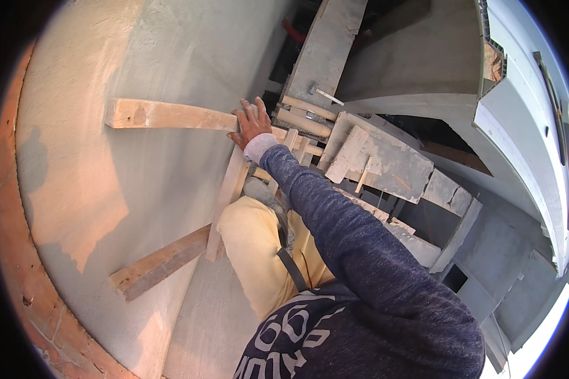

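So, closest up is a dark blue jumper [385, 246] with pale printing on the chest, then yellow trousers [246, 246] with a dark strap [292, 270] across them, and a grey shoe [260, 191] just past the knee.

The right hand [253, 123] is stretched out over the right end of the upper timber [171, 115], fingers spread and a bit bent, thumb sitting lower. Can't tell how hard it's pressing, if at all. Left hand's out of view, so no clue what its fingers are up to.

That timber runs from the hand leftward in front of the plastered wall [189, 57]; can't tell if its far left end touches it. An upright board [229, 183] drops from near the hand, and a lower timber [161, 262] slants off left beside its bottom end.

Right of the hand there's some round poles [305, 122], then a wide grey board [395, 155]. A loose plank [348, 153] lies along its left edge, and a wooden-handled tool [364, 174] sits near its lower edge. Further off, a pale-handled hammer [329, 96] lies near the bottom end of a long board [329, 44].
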### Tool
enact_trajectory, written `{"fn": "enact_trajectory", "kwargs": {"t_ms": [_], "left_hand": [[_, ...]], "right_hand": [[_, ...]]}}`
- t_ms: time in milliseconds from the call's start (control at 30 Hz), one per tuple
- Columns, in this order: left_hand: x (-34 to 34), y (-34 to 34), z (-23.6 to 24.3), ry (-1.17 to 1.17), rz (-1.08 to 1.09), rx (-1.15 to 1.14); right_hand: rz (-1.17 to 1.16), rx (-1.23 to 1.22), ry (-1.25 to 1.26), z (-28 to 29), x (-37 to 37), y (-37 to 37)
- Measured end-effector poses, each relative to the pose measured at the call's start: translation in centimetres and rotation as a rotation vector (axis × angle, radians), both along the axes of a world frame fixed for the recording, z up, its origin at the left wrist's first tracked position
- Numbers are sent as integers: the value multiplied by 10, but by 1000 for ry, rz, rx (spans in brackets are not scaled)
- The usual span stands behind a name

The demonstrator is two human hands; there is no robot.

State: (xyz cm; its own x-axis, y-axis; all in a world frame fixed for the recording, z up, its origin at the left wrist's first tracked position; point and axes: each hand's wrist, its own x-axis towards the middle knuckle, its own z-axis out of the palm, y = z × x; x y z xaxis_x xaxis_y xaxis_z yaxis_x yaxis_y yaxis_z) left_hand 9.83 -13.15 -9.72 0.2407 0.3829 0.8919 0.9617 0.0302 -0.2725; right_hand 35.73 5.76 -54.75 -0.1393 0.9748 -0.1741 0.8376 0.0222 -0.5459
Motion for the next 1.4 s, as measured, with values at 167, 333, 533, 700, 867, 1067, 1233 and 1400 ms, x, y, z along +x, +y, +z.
{"fn": "enact_trajectory", "kwargs": {"t_ms": [167, 333, 533, 700, 867, 1067, 1233, 1400], "left_hand": [[66, -24, -168, -693, 136, -932], [78, 0, -296, -1051, -86, -1201], [55, -20, -418, -809, 15, -1488], [61, -19, -413, -939, 69, -1592], [62, -22, -418, -909, 100, -1505], [65, -10, -404, -952, 99, -1508], [64, -9, -403, -964, 85, -1547], [65, -9, -405, -937, 57, -1533]], "right_hand": [[39, -15, -1, 9, -7, -1], [34, -38, -20, 10, -9, -2], [24, -57, -44, 12, -9, 0], [53, -69, -72, 10, -7, -2], [61, -27, -44, 5, -7, -2], [77, 72, 31, 2, -3, -1], [78, 73, 50, 1, -6, -1], [70, 78, 106, 5, -4, 2]]}}
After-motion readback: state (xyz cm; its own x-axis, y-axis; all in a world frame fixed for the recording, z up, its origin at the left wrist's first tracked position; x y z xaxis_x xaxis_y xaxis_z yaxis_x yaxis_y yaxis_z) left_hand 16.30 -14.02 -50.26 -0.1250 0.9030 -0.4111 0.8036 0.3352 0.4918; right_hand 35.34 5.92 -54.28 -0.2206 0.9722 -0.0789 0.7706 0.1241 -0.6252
